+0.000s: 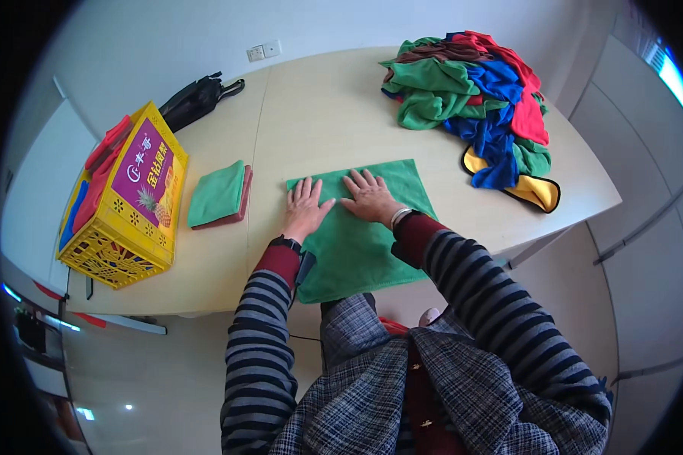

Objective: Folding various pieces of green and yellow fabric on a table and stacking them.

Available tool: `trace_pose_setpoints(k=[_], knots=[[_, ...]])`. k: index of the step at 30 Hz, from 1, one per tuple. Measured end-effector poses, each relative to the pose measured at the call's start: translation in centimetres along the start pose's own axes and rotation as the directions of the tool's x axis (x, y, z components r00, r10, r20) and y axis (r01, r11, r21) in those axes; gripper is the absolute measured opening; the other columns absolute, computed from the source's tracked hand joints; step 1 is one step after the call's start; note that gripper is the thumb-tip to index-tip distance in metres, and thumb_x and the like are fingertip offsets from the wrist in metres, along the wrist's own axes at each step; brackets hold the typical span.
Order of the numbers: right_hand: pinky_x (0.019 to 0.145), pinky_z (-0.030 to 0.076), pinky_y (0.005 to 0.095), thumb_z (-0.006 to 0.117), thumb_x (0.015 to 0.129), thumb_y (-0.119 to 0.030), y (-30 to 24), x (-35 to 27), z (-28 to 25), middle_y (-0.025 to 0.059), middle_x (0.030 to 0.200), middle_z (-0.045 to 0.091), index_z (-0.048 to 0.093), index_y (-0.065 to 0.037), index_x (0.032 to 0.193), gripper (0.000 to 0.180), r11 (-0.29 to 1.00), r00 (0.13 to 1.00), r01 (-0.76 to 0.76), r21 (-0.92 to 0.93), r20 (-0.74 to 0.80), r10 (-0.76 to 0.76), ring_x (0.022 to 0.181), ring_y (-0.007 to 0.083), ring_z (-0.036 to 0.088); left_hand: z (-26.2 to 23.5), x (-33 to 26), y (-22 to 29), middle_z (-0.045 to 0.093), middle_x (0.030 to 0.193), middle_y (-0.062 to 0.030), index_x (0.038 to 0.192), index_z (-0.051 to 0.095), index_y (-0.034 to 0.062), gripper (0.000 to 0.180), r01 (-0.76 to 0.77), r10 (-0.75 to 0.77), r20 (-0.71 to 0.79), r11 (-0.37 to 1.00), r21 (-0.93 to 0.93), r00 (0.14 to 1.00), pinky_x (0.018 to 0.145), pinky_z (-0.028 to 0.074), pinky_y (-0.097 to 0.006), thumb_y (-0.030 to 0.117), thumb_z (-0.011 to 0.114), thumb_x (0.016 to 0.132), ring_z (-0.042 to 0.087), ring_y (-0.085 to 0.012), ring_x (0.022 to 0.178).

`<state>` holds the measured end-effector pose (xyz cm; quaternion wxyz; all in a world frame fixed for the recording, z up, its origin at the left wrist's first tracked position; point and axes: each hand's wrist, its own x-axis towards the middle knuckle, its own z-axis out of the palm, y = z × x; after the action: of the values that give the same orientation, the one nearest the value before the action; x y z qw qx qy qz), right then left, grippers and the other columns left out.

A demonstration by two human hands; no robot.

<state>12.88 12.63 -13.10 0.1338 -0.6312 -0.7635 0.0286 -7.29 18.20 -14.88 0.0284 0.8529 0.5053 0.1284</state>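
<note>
A green cloth (357, 250) lies spread flat on the pale table (319, 114), its near edge hanging over the table's front. My left hand (305, 206) presses palm down on the cloth's upper left part, fingers apart. My right hand (369, 196) lies flat beside it on the upper middle, fingers spread too. Both hands hold nothing. A dark watch sits on my left wrist and a pale bracelet on my right wrist.
To the left lies a folded green cloth (217, 193) on a folded dark red one. A yellow plastic crate (125, 201) with folded cloths stands at the left edge. A heap of green, blue, red, brown and yellow cloths (478, 106) fills the far right. A black bag (193, 98) lies at the back.
</note>
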Motion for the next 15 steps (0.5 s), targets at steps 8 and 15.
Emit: trace_pose_setpoints(k=[8, 15], knots=[[0.118, 0.025, 0.0537, 0.042, 0.100, -0.055, 8.6, -0.6, -0.8, 0.0130, 0.158, 0.034, 0.038, -0.015, 0.152, 0.066, 0.982, 0.986, -0.160, -0.099, -0.053, 0.156, 0.147, 0.0354, 0.028, 0.3, 0.3, -1.0, 0.026, 0.163, -0.0157, 0.155, 0.033, 0.0122, 0.074, 0.144, -0.143, -0.020, 0.989, 0.022, 0.989, 0.120, 0.018, -0.057, 0.060, 0.042, 0.099, 0.021, -0.0344, 0.151], [0.117, 0.024, 0.0591, 0.042, 0.100, -0.055, 11.0, -2.1, -4.3, 0.0140, 0.162, 0.029, 0.034, -0.013, 0.154, 0.069, 0.910, 0.907, -0.397, -0.120, 0.103, 0.409, 0.151, 0.0366, 0.022, -0.5, 0.2, -0.7, 0.026, 0.163, -0.0152, 0.154, 0.036, 0.0124, 0.073, 0.175, -0.175, 0.016, 0.984, 0.031, 0.984, 0.121, 0.018, -0.056, 0.060, 0.041, 0.099, 0.021, -0.0325, 0.151]])
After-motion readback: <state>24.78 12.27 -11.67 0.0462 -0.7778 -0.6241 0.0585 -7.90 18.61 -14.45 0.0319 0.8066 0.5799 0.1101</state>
